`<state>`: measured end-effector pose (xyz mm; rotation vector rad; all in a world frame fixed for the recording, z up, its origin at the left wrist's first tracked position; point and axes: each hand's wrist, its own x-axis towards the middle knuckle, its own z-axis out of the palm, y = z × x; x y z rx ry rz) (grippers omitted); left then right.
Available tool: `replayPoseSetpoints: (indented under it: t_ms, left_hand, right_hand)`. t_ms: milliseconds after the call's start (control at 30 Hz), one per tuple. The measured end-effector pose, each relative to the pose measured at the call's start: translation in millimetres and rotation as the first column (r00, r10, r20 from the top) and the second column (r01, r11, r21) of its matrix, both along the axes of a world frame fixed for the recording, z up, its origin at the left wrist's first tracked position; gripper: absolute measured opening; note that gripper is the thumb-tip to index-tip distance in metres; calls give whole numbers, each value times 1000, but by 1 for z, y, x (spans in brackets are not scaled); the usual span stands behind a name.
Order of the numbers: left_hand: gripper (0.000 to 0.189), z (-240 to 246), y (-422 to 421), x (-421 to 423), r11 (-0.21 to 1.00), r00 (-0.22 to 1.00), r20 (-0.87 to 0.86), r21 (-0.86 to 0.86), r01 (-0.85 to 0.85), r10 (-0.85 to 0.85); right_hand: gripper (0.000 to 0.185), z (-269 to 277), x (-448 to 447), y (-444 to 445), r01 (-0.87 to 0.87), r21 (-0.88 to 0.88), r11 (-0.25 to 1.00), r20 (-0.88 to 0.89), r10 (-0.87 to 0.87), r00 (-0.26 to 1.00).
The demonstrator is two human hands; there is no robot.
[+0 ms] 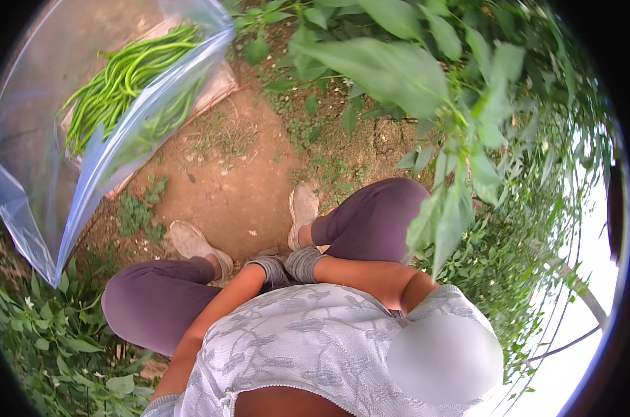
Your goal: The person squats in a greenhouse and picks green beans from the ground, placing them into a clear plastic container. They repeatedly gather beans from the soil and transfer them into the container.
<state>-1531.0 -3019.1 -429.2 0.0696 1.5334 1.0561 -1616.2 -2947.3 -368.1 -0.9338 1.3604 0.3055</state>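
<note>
My left hand (272,268) and my right hand (303,262), with grey knitted cuffs at the wrists, are close together low between my bent knees. Both sets of fingers are mostly hidden, and whatever they touch cannot be made out. Ahead on the left, a large clear plastic bag (85,182) with a bluish rim stands wide open. A heap of long, slender green peppers (132,73) shows at the bag, partly behind its clear film. Under the heap, a pale woven sack (218,86) lies on the ground.
Leafy pepper plants (398,68) crowd the front and right, with some leaves very near the camera. More plants (59,333) with small white flowers grow at the left. Bare brown soil (231,172) lies before my shoes (304,206). A curved pole (586,299) rises at the far right.
</note>
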Motion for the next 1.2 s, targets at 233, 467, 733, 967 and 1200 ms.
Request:
replayPoseSetpoints:
  t_ms: [233,467,733,967,1200]
  left_hand:
    - [41,-45,-25,-23,893,908,-289,-418,166,-304]
    - [41,-29,-54,-41,747,782,-323,-612,258,-534]
    - [41,25,-92,-60,512,573,-224,-755,409,-788]
    - [41,59,-132,-115,230,173,-162,-822,520,-971]
    - [45,27,-170,-196,57,-127,-150,-834,549,-980]
  right_hand:
    - [26,125,-22,28,552,-748,369,190,-677,711]
    - [24,100,7,322,593,-396,-701,578,-692,-432]
    - [63,-115,292,385,888,-101,-449,-658,-639,-398]
    - [91,-113,424,384,398,-376,-837,-760,33,-649]
    - [125,-132,357,320,657,-122,-744,-762,-354,-543]
